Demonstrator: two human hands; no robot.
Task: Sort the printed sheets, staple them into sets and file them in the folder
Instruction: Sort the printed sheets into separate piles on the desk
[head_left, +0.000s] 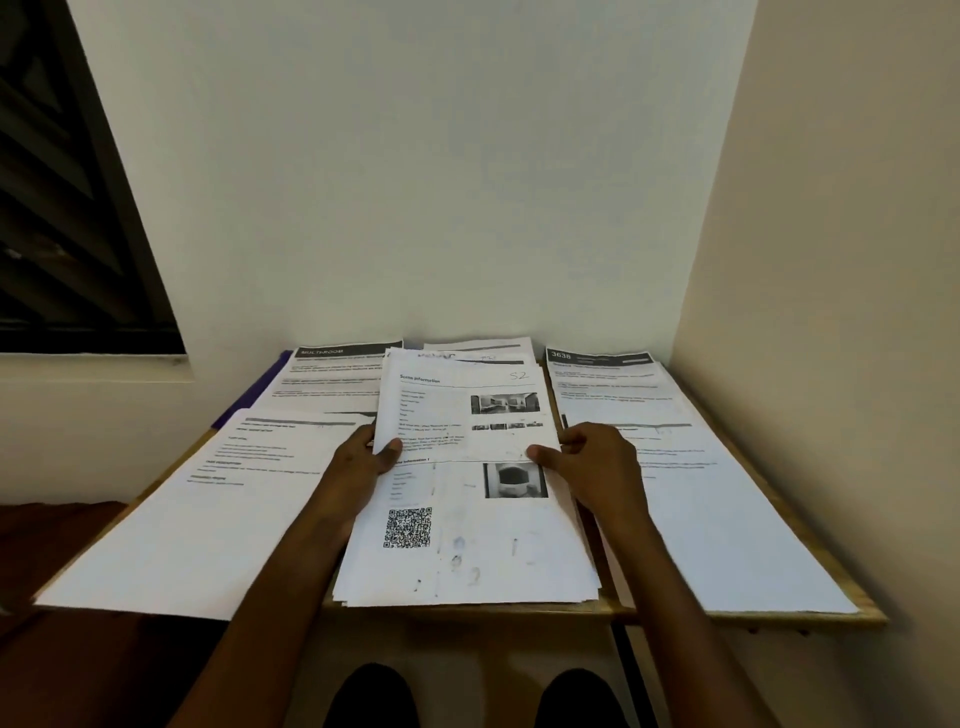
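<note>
Both hands, left hand (363, 452) and right hand (587, 457), pinch a thin printed sheet (462, 410) in a tight grip above the flat paper stack (467, 551) on the wooden tabletop (810, 551).

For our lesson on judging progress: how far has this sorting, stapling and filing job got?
Done: sheets lie in separate piles, such as the left pile and the right pile. In hand: both the left hand and right hand have a grip on the lifted sheet over the middle pile. Left: stapling and filing; no stapler shows, and no folder is clearly visible.

Both hands (358, 457) hold sheet (462, 410).
</note>
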